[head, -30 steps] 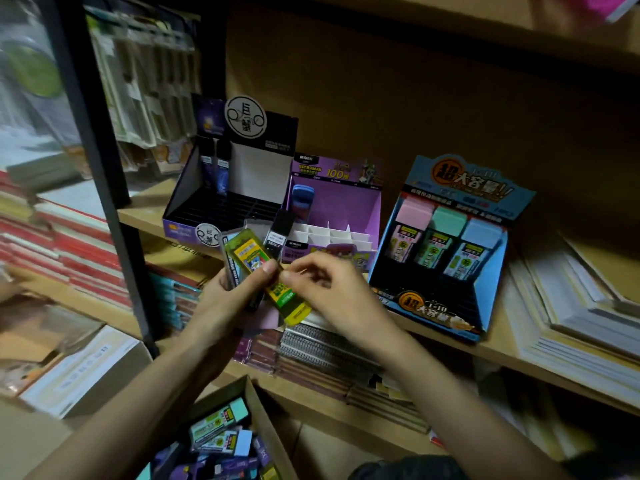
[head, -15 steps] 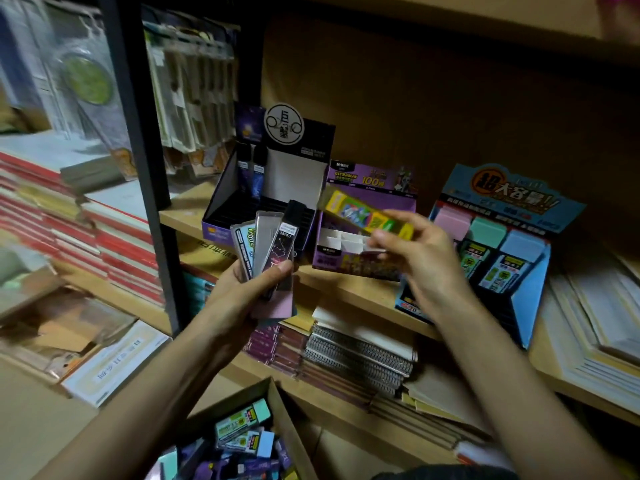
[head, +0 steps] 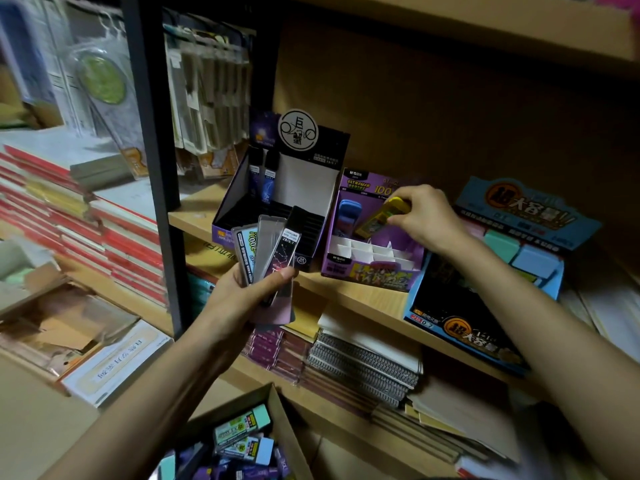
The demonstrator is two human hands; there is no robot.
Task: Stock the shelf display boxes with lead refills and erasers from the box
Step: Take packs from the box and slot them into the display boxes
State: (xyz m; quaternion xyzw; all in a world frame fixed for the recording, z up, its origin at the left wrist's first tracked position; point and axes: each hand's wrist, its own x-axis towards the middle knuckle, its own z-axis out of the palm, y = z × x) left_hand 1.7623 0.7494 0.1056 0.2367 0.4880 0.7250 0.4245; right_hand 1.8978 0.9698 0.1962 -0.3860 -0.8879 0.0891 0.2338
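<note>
**Early in the stocking: most slots bare**

Right of centre, the right hand pinches a yellow refill case by its upper end and holds it tilted over the back of the purple display box. The white dividers in that box look mostly unfilled. At centre, the left hand clamps a fan of refill cases under its thumb. The black display box holds only two refills, at its back left. The cardboard box at the bottom edge looks well filled, so most of the work seems left.
</note>
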